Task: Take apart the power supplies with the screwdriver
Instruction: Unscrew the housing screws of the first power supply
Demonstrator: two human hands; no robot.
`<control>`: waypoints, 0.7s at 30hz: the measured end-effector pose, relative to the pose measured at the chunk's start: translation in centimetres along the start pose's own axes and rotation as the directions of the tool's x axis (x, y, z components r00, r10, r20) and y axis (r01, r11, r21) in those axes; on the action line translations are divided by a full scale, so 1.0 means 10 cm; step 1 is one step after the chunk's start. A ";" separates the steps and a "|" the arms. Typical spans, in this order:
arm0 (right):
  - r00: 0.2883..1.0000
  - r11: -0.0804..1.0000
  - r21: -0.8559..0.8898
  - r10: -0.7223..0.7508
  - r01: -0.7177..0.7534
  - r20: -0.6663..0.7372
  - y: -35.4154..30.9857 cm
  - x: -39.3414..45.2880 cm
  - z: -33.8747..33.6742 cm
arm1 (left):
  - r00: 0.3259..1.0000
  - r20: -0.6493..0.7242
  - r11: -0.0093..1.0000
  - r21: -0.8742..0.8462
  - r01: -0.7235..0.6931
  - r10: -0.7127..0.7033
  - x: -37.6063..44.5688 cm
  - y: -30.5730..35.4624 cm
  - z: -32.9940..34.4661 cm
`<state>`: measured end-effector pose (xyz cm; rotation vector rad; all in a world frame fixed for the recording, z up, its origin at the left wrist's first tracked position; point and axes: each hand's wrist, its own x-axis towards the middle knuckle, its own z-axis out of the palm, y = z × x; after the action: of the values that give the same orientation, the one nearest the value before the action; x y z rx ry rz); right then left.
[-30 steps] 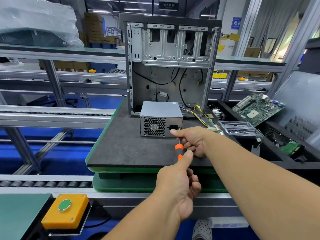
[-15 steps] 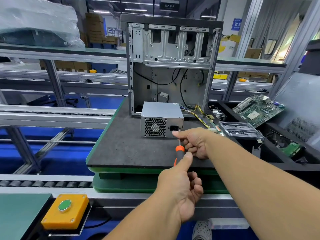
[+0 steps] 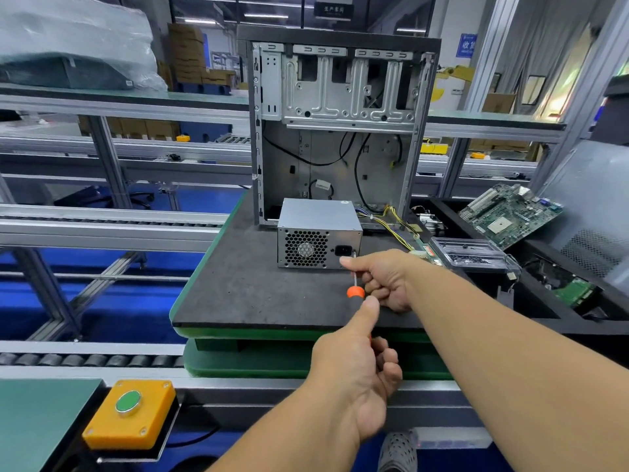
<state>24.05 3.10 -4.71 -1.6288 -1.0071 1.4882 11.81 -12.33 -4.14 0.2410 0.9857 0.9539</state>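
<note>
Compared with the two earlier views, little is altered: the power supply [image 3: 319,233] is found in the same place on the dark surface [image 3: 238,287], just in front of the open computer case [image 3: 337,127], fan grille and mains socket turned toward the viewer. The screwdriver [image 3: 355,290] is kept at the same right-hand edge of that face, beside the socket, and its tip is seen near the upper corner there. Only a slight shift of the hands is noticed. From this it is judged that a screw at that corner is being turned or sought; no screw is seen to have come free, and the housing is not yet opened.

The thin shaft is pinched and steadied by the right hand [image 3: 383,281], forefinger stretched toward the tip and the other fingers curled. The handle is gripped by the left hand [image 3: 357,362], thumb laid along it toward the orange collar and fingers folded round the hidden lower part.

Little writing can be read. A dark sign [image 3: 333,10] hung above the case bears pale characters, too small to be made out. A blue notice [image 3: 465,45] on the far wall carries white characters, likewise illegible. No brand is made out on the power supply; a small round sticker on its top is too small to read.
</note>
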 end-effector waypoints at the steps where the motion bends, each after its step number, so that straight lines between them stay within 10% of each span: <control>1: 1.000 1.000 -0.006 -0.008 0.007 -0.018 0.00 0.00 0.01 | 1.000 -0.003 1.000 0.003 0.002 -0.002 0.00 0.01 0.00; 21: 0.992 0.994 0.092 0.040 -0.051 0.118 -0.05 -0.10 -0.08 | 0.997 0.065 0.999 0.013 0.041 -0.041 -0.01 -0.02 -0.21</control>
<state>24.74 2.45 -3.75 -1.5229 -0.9520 1.6519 10.22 -12.99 -5.39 0.2589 0.9332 0.8980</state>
